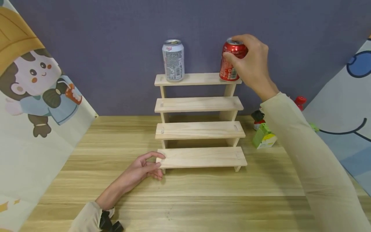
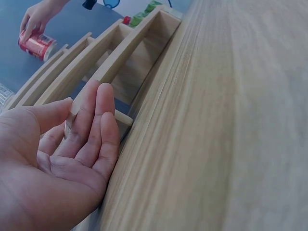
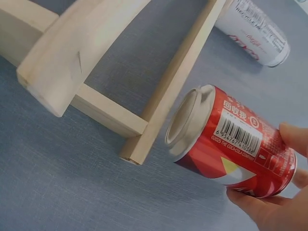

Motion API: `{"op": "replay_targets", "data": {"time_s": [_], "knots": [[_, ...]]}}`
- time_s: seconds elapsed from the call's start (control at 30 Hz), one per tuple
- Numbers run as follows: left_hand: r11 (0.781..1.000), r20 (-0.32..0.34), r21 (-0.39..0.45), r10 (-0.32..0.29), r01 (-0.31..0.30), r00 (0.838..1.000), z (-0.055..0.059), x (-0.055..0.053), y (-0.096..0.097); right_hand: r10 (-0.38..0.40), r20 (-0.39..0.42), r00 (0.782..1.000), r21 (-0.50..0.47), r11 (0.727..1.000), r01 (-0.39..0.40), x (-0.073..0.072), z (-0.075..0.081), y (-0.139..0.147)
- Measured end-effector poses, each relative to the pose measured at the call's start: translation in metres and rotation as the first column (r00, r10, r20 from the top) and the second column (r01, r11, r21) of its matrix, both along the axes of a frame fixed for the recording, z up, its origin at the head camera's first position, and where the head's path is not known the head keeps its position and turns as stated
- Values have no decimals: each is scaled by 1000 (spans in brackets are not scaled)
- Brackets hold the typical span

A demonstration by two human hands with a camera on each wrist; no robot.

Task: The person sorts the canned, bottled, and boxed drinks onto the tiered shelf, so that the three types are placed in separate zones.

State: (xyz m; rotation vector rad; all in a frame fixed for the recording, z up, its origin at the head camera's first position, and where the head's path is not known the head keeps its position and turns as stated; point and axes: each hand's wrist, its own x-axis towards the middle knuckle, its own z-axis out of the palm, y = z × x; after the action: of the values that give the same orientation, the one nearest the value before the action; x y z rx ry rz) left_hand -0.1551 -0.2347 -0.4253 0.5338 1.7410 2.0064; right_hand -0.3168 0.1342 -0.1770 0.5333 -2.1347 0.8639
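Note:
My right hand (image 1: pixel 253 61) grips a red Coca-Cola can (image 1: pixel 229 66) near its top, thumb on one side and fingers on the other. The can stands upright at the right end of the top step of a wooden stepped shelf (image 1: pixel 201 158); in the right wrist view its silver base is close to the step's edge. A white soda can (image 1: pixel 174 61) stands on the left part of that same top step. Down at the lowest step, my left hand (image 1: pixel 142 169) pinches the board's left end between thumb and index finger, the other fingers extended below it.
Right of the shelf, a small green carton (image 1: pixel 263 137) sits on the wooden table (image 1: pixel 197 199), with a dark-capped bottle (image 1: pixel 257 117) behind it. A red cap (image 1: pixel 300 100) shows past my right sleeve. A dark blue wall (image 1: pixel 116 58) rises behind; printed panels flank both sides.

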Motion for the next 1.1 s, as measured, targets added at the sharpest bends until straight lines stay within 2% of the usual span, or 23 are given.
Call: {"op": "replay_targets", "data": {"time_s": [0.13,0.53,1.1], "knots": [[1000,7,-8,5,-5,1000,-1,-1,0,-15,46,999,-15,1000,15,-10,1,-5],[1000,12,-3,-3,3,1000,-1,-3,-1,-68,103,992,-39,997,72,-32,0,-21],[1000,3,-20,7,-7,1000,-1,-5,-1,-76,113,991,19,997,74,-41,-9,-19]]}}
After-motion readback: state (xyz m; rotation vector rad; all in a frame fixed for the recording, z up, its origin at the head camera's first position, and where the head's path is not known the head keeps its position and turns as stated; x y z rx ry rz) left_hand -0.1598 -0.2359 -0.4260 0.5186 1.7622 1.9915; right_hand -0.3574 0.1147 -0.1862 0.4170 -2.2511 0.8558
